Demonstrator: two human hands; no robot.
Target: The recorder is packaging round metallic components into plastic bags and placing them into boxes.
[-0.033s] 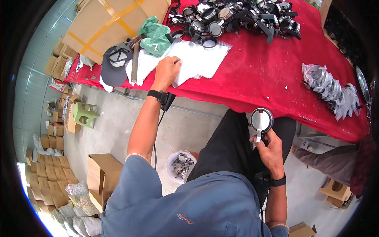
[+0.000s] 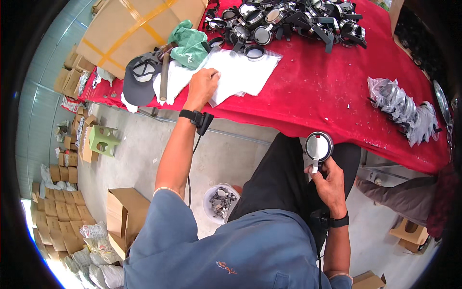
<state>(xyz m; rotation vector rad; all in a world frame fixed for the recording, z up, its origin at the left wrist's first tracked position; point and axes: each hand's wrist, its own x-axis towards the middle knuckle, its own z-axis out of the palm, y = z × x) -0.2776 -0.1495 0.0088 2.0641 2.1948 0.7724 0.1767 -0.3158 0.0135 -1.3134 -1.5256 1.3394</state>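
Observation:
My right hand (image 2: 329,185) grips a round mirror-like part (image 2: 318,146) with a shiny silver face, a black rim and a silver tab, holding it above my lap just off the table edge. The thumb lies by the tab. My left hand (image 2: 203,86) is closed, its fingers pinched on the edge of a white plastic bag (image 2: 236,79) in a flat stack on the table; the fingertips are partly hidden. A black-rimmed ring (image 2: 255,52) lies on the far end of the stack. Behind it is a heap of similar round parts (image 2: 293,21) with black arms.
A red-covered table (image 2: 313,91) spans the front. On it are a grey cap (image 2: 139,79), a wooden stick (image 2: 164,77), a green bag (image 2: 188,45) and plastic-wrapped parts (image 2: 404,111). Below stand a white bucket (image 2: 207,204) of metal pieces and a green stool (image 2: 103,140). Another person's leg (image 2: 399,197) is at right.

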